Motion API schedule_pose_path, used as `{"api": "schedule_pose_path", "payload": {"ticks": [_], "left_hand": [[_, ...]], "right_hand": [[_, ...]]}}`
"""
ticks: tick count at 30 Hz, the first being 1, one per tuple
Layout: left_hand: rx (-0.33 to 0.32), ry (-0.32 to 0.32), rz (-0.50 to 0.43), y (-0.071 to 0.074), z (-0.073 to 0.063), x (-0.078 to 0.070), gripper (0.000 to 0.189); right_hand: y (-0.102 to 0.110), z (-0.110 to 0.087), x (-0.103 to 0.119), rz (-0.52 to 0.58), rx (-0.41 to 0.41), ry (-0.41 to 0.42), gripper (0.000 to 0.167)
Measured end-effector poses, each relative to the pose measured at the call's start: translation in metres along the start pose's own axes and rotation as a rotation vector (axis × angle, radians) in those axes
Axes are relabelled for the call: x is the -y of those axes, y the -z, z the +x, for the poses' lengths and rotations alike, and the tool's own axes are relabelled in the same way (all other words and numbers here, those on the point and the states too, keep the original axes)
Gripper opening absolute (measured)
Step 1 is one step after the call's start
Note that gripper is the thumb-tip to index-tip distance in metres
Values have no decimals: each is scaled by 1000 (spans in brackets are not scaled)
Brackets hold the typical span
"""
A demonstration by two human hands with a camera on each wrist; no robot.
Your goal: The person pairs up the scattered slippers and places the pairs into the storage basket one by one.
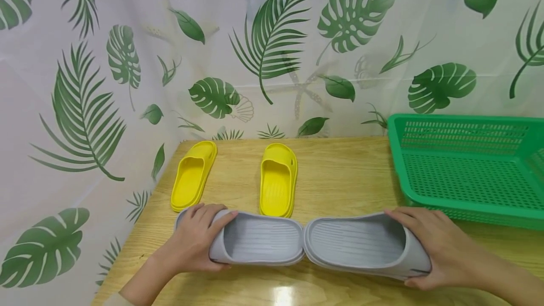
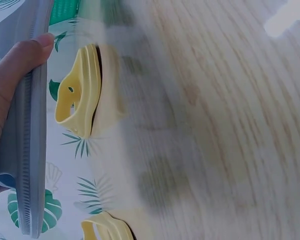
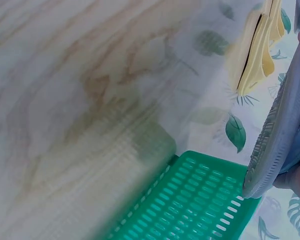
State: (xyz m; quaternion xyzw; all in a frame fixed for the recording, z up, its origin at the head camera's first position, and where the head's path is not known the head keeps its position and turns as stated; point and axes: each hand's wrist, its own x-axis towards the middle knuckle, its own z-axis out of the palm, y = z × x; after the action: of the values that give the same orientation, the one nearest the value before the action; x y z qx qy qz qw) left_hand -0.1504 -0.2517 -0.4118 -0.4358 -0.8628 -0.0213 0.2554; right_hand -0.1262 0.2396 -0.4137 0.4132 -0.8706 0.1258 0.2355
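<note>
My left hand (image 1: 197, 237) grips a grey slipper (image 1: 267, 240) around its strap end, thumb over the strap edge. Another grey slipper (image 1: 352, 240) is held the same way by my right hand (image 1: 442, 247). The two heels meet in the middle, with the toe ends pointing outward to either side. Both grey slippers are raised above the wooden table, as the left wrist view shows with the slipper sole (image 2: 32, 150) apart from the tabletop. Behind them a yellow slipper (image 1: 278, 192) stands upright on its sole, and a second yellow slipper (image 1: 189, 181) sits farther left.
A green perforated basket (image 1: 463, 204) stands at the right of the wooden table (image 1: 340, 178). A white cloth with green leaf prints (image 1: 289, 107) hangs behind the table and along its left side.
</note>
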Motion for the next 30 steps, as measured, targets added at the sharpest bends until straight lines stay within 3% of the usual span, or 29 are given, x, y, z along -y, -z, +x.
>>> {"api": "schedule_pose_path", "payload": {"ticks": [17,24,30], "left_hand": [[13,-20,34,8,23,-3,110],[47,-27,38,8,38,-5,110],[32,-47,67,6,46,-5,110]], "right_hand": [[30,6,-1,-82,16,-5,118],[35,7,-4,-96,24,-7,116],[38,10,-7,-116,22,13,115]]}}
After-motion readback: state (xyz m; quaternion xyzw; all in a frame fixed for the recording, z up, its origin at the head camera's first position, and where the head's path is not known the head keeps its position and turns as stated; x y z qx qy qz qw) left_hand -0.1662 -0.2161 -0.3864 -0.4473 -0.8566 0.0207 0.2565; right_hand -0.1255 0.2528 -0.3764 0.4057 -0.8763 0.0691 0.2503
